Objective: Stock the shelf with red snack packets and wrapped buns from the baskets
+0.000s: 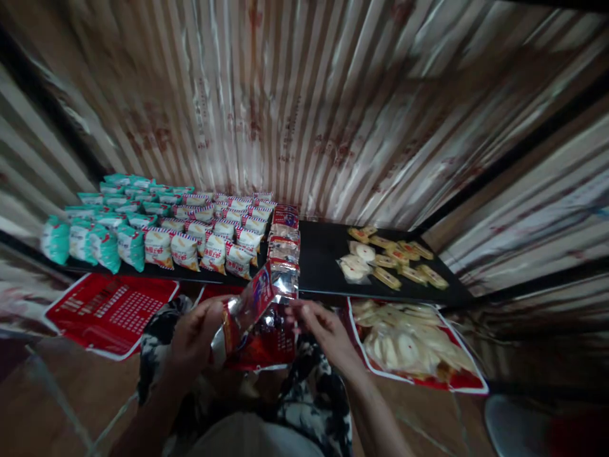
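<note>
At lower centre of the frame, the left hand (197,327) grasps a red packet (254,299), its long axis slanting up rightward from those fingers; whether the nearby right hand (323,327) grips anything cannot be told.

Blurred and cropped
Lettering on the wall (290,120) is blurred; the bottom edge crops the right forearm (373,403); the held packet (252,304) partly hides the middle bag (280,352).
</note>
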`<control>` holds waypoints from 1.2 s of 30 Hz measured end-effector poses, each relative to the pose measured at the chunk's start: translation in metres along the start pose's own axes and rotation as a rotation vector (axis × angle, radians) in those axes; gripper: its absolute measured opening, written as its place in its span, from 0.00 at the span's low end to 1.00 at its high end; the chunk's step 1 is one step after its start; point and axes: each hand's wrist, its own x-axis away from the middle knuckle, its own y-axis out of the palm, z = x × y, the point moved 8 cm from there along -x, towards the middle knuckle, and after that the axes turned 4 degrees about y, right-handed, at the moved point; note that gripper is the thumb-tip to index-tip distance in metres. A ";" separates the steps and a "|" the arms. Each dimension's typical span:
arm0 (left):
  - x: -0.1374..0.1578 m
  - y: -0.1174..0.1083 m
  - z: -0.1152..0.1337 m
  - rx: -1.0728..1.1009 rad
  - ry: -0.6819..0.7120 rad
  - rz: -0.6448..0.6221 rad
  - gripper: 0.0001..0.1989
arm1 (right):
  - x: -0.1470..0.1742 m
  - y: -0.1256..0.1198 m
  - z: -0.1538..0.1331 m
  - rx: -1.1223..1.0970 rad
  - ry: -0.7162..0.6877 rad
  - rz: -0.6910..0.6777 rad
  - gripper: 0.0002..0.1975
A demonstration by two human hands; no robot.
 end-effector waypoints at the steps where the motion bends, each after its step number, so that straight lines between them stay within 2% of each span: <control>1: 0.000 0.005 0.014 -0.072 0.100 -0.042 0.16 | 0.004 0.011 0.003 -0.088 0.051 -0.091 0.26; 3: 0.005 0.021 0.042 -0.209 0.338 -0.154 0.14 | 0.010 0.030 0.004 -0.262 0.103 -0.216 0.30; 5: 0.015 0.040 0.064 -0.327 0.583 -0.255 0.12 | 0.014 0.043 0.003 -0.386 0.120 -0.274 0.33; 8: 0.033 0.066 0.077 -0.471 0.841 -0.319 0.10 | 0.010 0.049 0.008 -0.437 0.145 -0.222 0.33; 10: 0.043 0.080 0.074 -0.544 0.916 -0.333 0.09 | 0.006 0.047 0.015 -0.466 0.188 -0.129 0.28; 13: 0.053 0.097 0.061 -0.612 0.933 -0.402 0.08 | -0.001 0.042 0.030 -0.567 0.295 0.012 0.21; 17: 0.059 0.105 0.051 -0.533 0.925 -0.503 0.11 | -0.006 0.029 0.042 -0.630 0.345 0.147 0.20; 18: 0.056 0.102 0.050 -0.499 0.911 -0.464 0.10 | -0.007 0.026 0.043 -0.624 0.341 0.168 0.20; 20: 0.043 0.090 0.045 -0.457 0.807 -0.295 0.09 | -0.008 0.019 0.045 -0.600 0.329 0.208 0.20; 22: 0.026 0.077 0.029 -0.398 0.570 -0.135 0.10 | -0.008 0.013 0.045 -0.575 0.311 0.240 0.20; 23: 0.018 0.075 0.015 -0.330 0.414 -0.115 0.12 | -0.009 0.010 0.045 -0.566 0.305 0.248 0.21; 25: 0.009 0.082 -0.017 -0.119 0.105 -0.175 0.15 | -0.010 0.007 0.046 -0.551 0.299 0.252 0.21; 26: 0.008 0.089 -0.031 -0.003 -0.015 -0.214 0.17 | -0.011 0.005 0.045 -0.541 0.293 0.247 0.21; 28: 0.006 0.100 -0.050 0.149 -0.165 -0.246 0.18 | -0.015 0.002 0.042 -0.518 0.269 0.231 0.20; 32: -0.008 0.109 -0.063 0.143 -0.206 -0.212 0.18 | -0.031 -0.017 0.032 -0.489 0.170 0.274 0.22; 36: -0.040 0.118 -0.055 0.053 -0.091 -0.159 0.14 | -0.064 -0.042 0.017 -0.403 0.012 0.356 0.22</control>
